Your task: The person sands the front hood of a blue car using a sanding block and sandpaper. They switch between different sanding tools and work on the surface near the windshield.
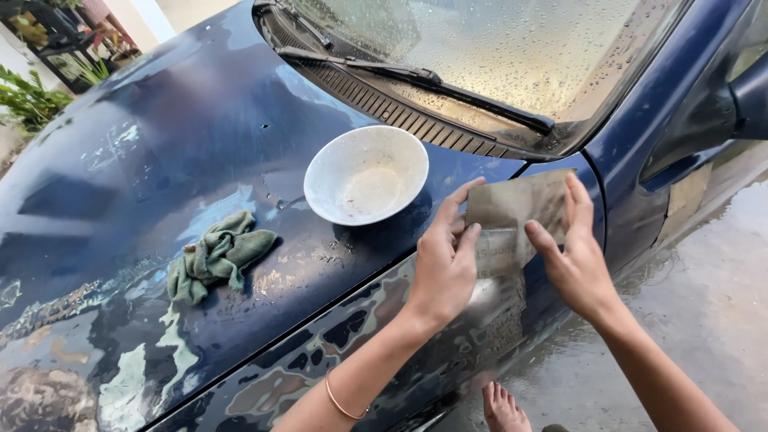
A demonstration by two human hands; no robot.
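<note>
A sheet of sandpaper (512,220), grey-brown and worn, is held up between both hands just above the front fender (448,344) of a dark blue car, beside the lower corner of the windscreen (512,48). The left hand (445,260) is closed on the sheet's left edge, the thumb lying on the near face and the fingers curled behind, while the right hand (578,252) pinches the right edge between thumb and forefinger, the remaining fingers extended upward. The sheet appears thin and light, and it is judged to be limp rather than stiff: it is bent along a soft fold near its middle and looks darkened, probably by water. Being wet, its backing may tear if pulled taut, so a hold at two opposite edges, as shown, or a folded pad under flat fingers is thought safest; the abrasive face should give a sure grip even when damp. On the bonnet (200,120), well apart from the hands, a white bowl (366,175) stands upright, seemingly with a little cloudy liquid in it, and a crumpled green rag (218,256) lies to its left. The paint on the fender is patchy and rubbed through. A bare foot (502,408) is seen on the wet ground (704,304) below.
</note>
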